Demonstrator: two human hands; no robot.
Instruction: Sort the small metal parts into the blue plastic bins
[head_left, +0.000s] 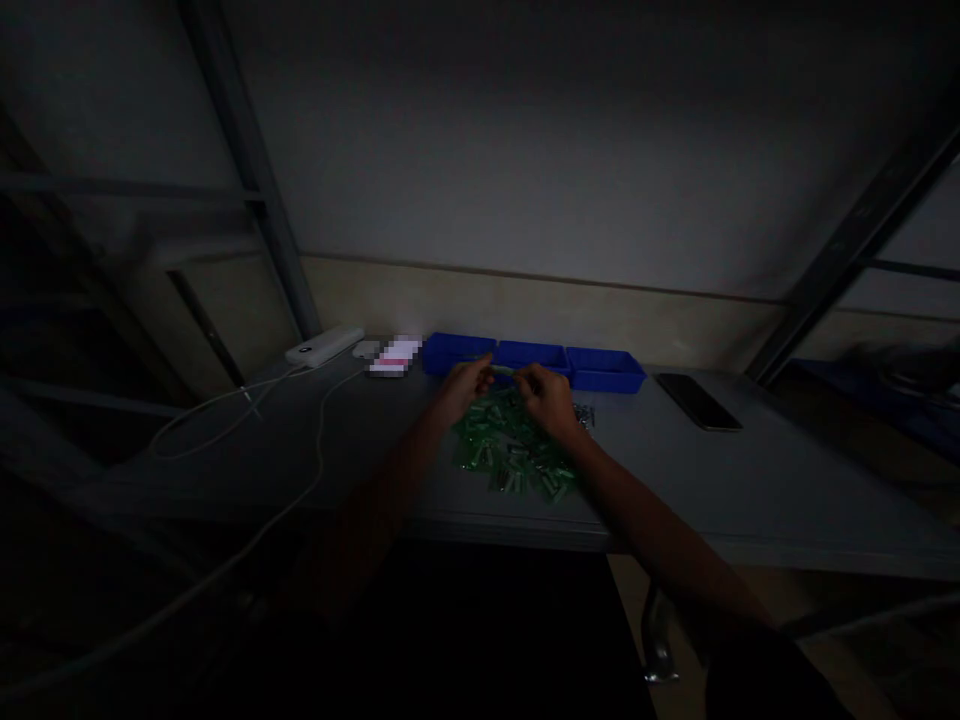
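Observation:
My left hand (466,388) and my right hand (547,396) are raised close together over the table, both with closed fingers. Stretched between their fingertips is a small pale green packet (502,371); its contents are too dark to make out. Beneath my hands lies a heap of small green packets (517,450), with pale strips and dark bits showing in them. Some small shiny metal pieces (585,416) lie just right of the heap. Right behind my hands, three blue bins stand in a row: a left one (442,355), a middle one (551,358) and a right one (606,370).
A dark phone (697,402) lies on the grey table (675,490) at the right. At the back left are a lit phone (395,356) and a white power bank (325,346) with white cables (321,450). Metal shelf posts (259,190) frame the table.

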